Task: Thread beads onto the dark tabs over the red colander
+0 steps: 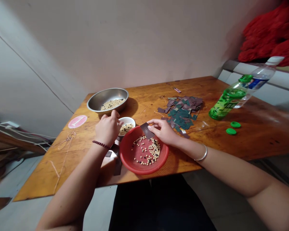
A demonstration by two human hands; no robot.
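My right hand (165, 131) pinches a dark brown square piece (146, 131) over the back rim of a red plastic basket (125, 160). Cream-coloured beads (154, 150) with a few dark ones lie inside that basket, mostly toward its right side. Just left of it, my left hand (108, 130) is closed with its fingers curled beside a small white bowl (132, 121). What those fingers hold, if anything, is hidden. The bowl contains more cream and dark beads (126, 129).
Behind stands a steel basin (92, 104) holding beads. A pile of brown and green pieces (183, 112) lies right of centre. Farther right are a green bottle (227, 101), a clear bottle (267, 72) and green caps (231, 131). Loose string (68, 138) lies left, near a pink round label (77, 122).
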